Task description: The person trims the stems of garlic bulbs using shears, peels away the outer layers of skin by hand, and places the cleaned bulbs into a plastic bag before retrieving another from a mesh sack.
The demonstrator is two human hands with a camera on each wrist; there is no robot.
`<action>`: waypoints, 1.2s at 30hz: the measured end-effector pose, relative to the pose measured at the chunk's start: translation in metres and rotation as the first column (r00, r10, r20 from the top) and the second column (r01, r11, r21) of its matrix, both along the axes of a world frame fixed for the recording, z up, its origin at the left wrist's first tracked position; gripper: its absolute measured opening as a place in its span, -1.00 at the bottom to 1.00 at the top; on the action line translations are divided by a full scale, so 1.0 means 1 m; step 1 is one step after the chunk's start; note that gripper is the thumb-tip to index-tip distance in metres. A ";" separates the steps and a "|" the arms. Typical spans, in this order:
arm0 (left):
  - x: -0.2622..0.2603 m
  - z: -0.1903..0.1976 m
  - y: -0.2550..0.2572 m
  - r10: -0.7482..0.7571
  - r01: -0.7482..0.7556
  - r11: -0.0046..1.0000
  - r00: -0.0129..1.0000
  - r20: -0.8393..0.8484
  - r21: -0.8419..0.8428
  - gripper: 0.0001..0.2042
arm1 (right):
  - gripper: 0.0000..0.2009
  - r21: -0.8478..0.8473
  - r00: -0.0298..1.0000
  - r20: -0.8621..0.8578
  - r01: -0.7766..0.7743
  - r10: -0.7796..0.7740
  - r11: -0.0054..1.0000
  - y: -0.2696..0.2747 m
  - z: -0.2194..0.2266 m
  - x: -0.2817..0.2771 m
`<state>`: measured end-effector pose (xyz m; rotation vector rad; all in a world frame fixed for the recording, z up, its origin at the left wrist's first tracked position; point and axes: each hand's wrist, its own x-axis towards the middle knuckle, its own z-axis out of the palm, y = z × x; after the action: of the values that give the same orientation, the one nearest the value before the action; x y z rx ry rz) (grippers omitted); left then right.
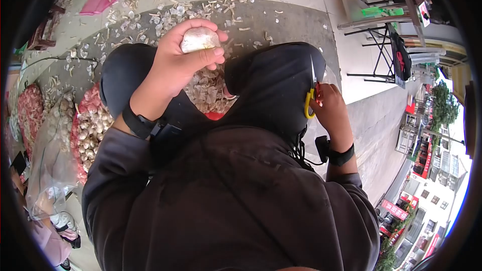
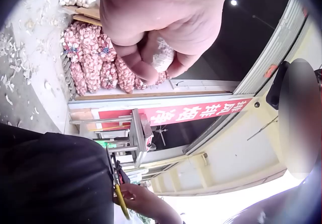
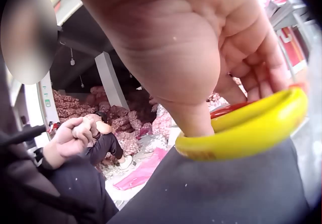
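In the head view my left hand point(image 1: 173, 65) holds a whitish garlic bulb point(image 1: 200, 39) above the lap, the thumb along its near side and the fingers curled round the far side. The left wrist view shows the same garlic bulb point(image 2: 163, 56) partly hidden by the fingers. Over the right knee, my right hand point(image 1: 329, 105) grips scissors point(image 1: 308, 105) with yellow and red handles. Their narrow blades point away from the body, apart from the garlic. Close up in the right wrist view, the thumb goes through the yellow handle loop point(image 3: 241, 138).
Garlic peels point(image 1: 208, 93) lie heaped between the legs, with scraps over the floor beyond. A red mesh bag of garlic bulbs point(image 1: 93, 138) stands at the left. To the right is a black folding stand point(image 1: 389, 57). Another person point(image 3: 106, 146) sits near a pink sheet point(image 3: 143, 171).
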<state>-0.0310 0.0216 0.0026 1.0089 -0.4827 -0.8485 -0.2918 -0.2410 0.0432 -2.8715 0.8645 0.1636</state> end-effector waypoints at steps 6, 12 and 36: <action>-0.007 0.005 -0.009 0.000 -0.009 0.999 0.978 -0.210 -0.041 -0.65 | -0.68 -0.038 0.989 0.089 -0.111 0.114 0.993 -0.002 0.000 0.007; -0.034 0.021 -0.011 -0.018 -0.005 0.994 0.980 -0.201 -0.113 -0.57 | -0.73 0.042 0.987 0.152 -0.058 0.051 0.997 -0.002 -0.004 0.009; -0.049 -0.029 -0.045 0.208 -0.192 0.976 0.962 -0.177 0.099 -0.71 | -0.67 0.774 0.755 0.579 -0.390 -0.309 0.499 0.109 -0.049 0.143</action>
<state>-0.0797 -0.0238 -0.0267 1.0220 -0.1838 -0.7761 -0.1488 -0.1322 -0.0054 -1.7108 0.3476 -0.3317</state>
